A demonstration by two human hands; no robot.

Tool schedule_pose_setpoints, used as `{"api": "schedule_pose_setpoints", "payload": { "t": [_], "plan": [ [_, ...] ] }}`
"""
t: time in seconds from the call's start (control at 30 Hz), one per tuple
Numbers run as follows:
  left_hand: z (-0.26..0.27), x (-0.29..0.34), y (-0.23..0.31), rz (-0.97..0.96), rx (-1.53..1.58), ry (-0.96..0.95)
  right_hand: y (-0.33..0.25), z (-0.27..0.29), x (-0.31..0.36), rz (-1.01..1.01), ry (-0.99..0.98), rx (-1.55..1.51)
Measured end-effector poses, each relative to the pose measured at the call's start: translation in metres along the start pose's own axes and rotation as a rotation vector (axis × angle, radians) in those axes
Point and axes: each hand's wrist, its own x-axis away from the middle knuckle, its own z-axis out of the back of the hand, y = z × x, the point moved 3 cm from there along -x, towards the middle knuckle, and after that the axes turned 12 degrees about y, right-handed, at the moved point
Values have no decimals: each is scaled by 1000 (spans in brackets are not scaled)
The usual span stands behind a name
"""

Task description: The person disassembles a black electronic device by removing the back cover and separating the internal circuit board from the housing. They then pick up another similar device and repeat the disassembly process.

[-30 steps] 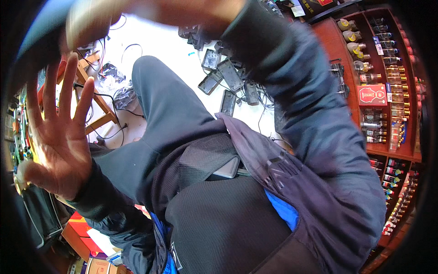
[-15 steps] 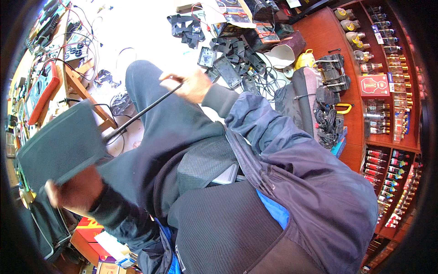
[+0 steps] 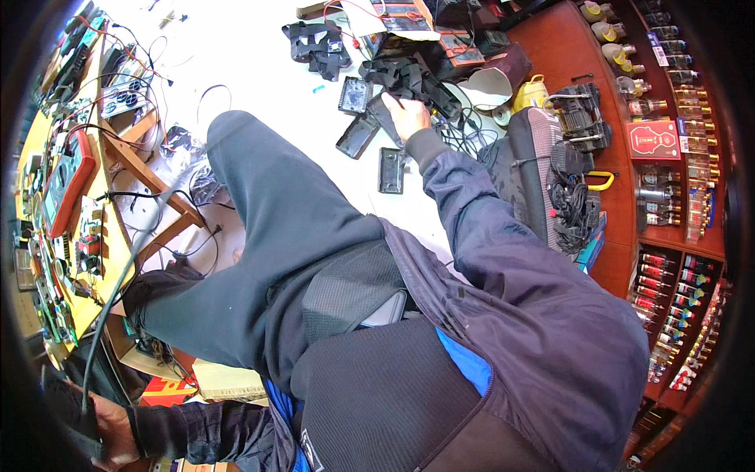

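My right hand (image 3: pixel 410 118) reaches to the floor and grips a black plastic case piece (image 3: pixel 384 116). Just left of it lies a shallow open black tray (image 3: pixel 357 136), and a second open black tray (image 3: pixel 391 171) lies nearer to me. A box with a grey, patterned face (image 3: pixel 355 94) sits beyond them. Far down at the left rim, my left hand (image 3: pixel 114 431) is closed round a dark thing with a black cable (image 3: pixel 98 330) rising from it. Shadow at the picture's edge hides most of that thing's shape.
Black straps (image 3: pixel 318 49) and tangled cables (image 3: pixel 470 135) lie on the white floor. At the left stands a wooden bench (image 3: pixel 82 291) with tools and a red-framed meter (image 3: pixel 67 185). Shelves of small bottles (image 3: pixel 696 157) line the right, beside a grey-black bag (image 3: pixel 523 169).
My right hand has let go of the black cord and moved right onto the case piece. My left hand has swung down and back, and the black flat panel has left the bench side.
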Motion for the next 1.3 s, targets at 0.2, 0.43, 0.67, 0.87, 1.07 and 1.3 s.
{"api": "schedule_pose_setpoints", "payload": {
  "t": [0.2,0.43,0.67,0.87,1.07,1.3],
  "plan": [
    [14,3,-17,18,-28,47,-95,84,-95,214,188,-217],
    [-11,60,-71,299,-141,-15,-194,158,-139,-88,-91,-1155],
    [-60,134,-128,631,-147,-67,-239,8,-116,275,31,-887],
    [-63,151,-134,575,-103,-42,-256,-103,-113,886,19,-264],
    [-45,164,-134,592,-71,-25,-259,-164,-102,368,-316,-302],
    [-30,187,-158,752,77,200,-354,-26,8,250,-847,-1033]
  ]
}}
